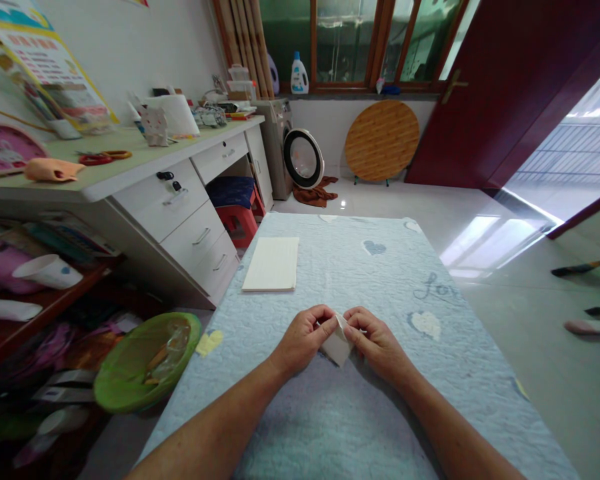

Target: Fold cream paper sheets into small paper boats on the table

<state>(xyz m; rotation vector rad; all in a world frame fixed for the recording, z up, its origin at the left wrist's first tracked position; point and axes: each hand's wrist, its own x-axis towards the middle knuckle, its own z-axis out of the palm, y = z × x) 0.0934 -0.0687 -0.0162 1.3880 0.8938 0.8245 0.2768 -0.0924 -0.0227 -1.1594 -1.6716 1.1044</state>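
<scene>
- Two hands, the left hand and the right hand, pinch a folded piece of cream paper between fingers and thumbs, over a quilted blue cover.
- Ahead on the cover, well apart from the hands, lies a flat stack of cream paper.
- Beside the cover's left edge sit a green plastic basin and white desk drawers.
- Open tiled floor runs along the right edge.
- Farther ahead stand a front-loading washing machine and a round wooden tabletop.
- Stitched letters on the cover seem to read "Lov".
</scene>
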